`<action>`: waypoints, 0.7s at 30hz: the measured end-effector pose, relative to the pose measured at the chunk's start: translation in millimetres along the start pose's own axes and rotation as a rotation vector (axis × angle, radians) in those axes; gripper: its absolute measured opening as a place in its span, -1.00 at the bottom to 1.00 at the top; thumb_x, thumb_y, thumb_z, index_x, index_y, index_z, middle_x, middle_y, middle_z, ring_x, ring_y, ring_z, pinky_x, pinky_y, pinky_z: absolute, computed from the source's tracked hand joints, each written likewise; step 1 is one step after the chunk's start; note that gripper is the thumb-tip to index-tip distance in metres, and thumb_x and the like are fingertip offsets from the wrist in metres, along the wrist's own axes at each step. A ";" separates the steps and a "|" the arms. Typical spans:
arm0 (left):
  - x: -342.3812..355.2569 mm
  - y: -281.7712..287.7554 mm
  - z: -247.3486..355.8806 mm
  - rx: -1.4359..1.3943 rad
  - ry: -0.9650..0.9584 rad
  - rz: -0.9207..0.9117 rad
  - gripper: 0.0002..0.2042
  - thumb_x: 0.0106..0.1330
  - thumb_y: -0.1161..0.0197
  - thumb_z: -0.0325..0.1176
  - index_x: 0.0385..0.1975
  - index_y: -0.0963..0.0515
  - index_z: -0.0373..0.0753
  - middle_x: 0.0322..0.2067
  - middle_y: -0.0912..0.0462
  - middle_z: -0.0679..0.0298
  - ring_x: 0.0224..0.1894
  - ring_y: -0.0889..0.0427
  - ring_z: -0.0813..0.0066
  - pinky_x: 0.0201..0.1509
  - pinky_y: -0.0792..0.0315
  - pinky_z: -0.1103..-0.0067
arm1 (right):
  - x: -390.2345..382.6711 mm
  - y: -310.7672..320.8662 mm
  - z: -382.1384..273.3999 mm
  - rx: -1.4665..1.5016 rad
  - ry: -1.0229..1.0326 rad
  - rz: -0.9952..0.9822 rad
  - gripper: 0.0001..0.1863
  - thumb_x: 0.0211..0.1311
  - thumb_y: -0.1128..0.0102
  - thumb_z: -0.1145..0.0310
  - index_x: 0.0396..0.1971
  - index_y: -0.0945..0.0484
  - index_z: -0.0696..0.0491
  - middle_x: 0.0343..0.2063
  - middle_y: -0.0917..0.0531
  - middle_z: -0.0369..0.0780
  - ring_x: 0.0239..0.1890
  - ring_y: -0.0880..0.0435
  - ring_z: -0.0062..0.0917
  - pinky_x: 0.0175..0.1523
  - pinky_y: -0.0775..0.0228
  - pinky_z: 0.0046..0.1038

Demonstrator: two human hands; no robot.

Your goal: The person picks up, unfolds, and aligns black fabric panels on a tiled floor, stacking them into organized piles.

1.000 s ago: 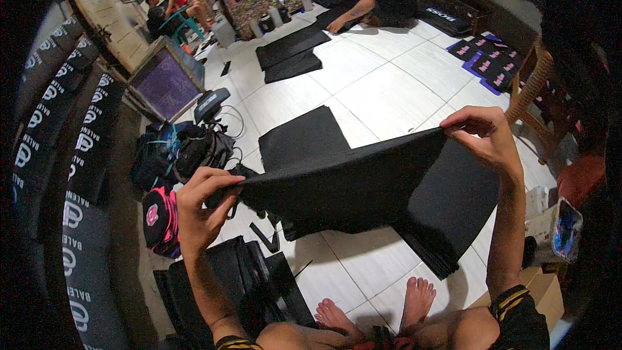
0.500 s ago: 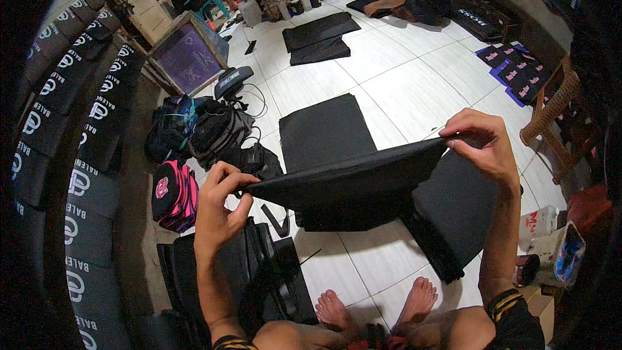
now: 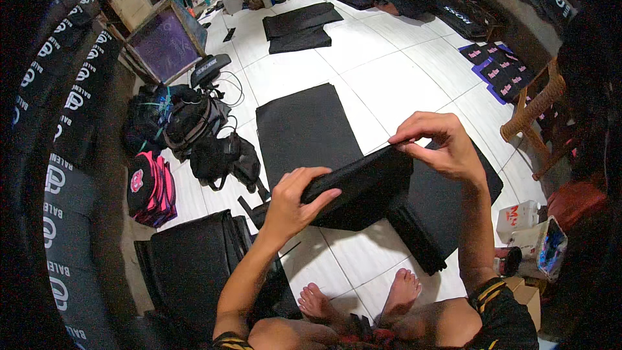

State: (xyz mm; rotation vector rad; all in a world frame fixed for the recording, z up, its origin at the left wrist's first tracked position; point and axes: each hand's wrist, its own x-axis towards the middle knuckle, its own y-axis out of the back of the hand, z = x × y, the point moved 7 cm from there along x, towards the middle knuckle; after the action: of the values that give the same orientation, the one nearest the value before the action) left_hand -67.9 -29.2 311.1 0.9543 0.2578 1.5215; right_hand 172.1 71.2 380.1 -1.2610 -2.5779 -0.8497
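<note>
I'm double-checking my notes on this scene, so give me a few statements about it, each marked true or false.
1. The left hand and right hand both hold one black cloth. True.
2. The floor has white tiles. True.
3. The cloth lies flat on the floor. False: it is held up between the two hands.
4. A framed purple panel is on the person's left. True.
5. The pink-and-black stack is on the person's right. False: the stack is on the left.
6. The person wears shoes. False: both feet are bare.
</note>
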 end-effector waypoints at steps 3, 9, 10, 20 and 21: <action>9.8 -2.7 21.6 -0.015 -0.116 0.119 -0.64 0.17 -0.57 -0.31 -0.07 -0.68 -0.26 -0.26 -0.73 0.12 -0.27 -0.70 0.18 -0.14 -0.56 0.42 | 3.7 -9.8 2.5 -0.014 -0.014 -0.022 -0.78 0.17 -0.34 0.64 -0.18 -0.76 0.18 -0.24 -0.76 -0.16 -0.17 -0.77 -0.51 -0.03 -0.63 -0.51; 14.0 -9.8 39.7 0.088 -0.264 0.276 -0.84 0.20 -0.51 -0.42 -0.24 -0.73 -0.22 -0.38 -0.75 0.23 -0.38 -0.69 0.27 -0.30 -0.48 0.43 | 7.7 -14.0 1.2 -0.034 -0.032 0.009 -0.82 0.15 -0.37 0.61 -0.22 -0.77 0.18 -0.28 -0.78 -0.18 -0.21 -0.78 -0.54 -0.06 -0.64 -0.52; 13.0 -8.3 41.0 0.124 -0.285 0.305 -0.88 0.20 -0.51 -0.43 -0.29 -0.74 -0.22 -0.40 -0.76 0.24 -0.41 -0.69 0.29 -0.32 -0.47 0.45 | 7.7 -15.4 0.9 -0.036 -0.034 0.007 -0.82 0.15 -0.37 0.61 -0.22 -0.77 0.18 -0.28 -0.78 -0.18 -0.21 -0.78 -0.54 -0.06 -0.64 -0.52; -7.9 1.4 -3.7 0.174 -0.306 0.192 -0.91 0.27 -0.46 -0.37 -0.36 -0.72 -0.23 -0.42 -0.78 0.27 -0.39 -0.74 0.36 -0.19 -0.51 0.44 | -3.7 14.1 -3.5 -0.093 -0.279 0.130 -0.87 0.17 -0.45 0.52 -0.27 -0.81 0.15 -0.40 -0.81 -0.21 -0.28 -0.76 -0.58 -0.11 -0.52 -0.56; -18.4 3.1 -14.9 0.209 -0.312 0.172 -0.90 0.29 -0.45 -0.38 -0.32 -0.69 -0.25 -0.42 -0.76 0.26 -0.38 -0.74 0.35 -0.16 -0.52 0.43 | -0.5 7.8 4.3 -0.054 -0.256 0.151 -0.87 0.17 -0.45 0.51 -0.27 -0.81 0.16 -0.39 -0.81 -0.22 -0.29 -0.75 -0.60 -0.11 -0.52 -0.56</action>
State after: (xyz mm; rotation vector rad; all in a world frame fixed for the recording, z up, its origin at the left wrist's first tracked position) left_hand -82.2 -41.2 296.2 1.3930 0.1137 1.4941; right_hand 178.9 77.0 379.7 -1.6554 -2.6180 -0.7784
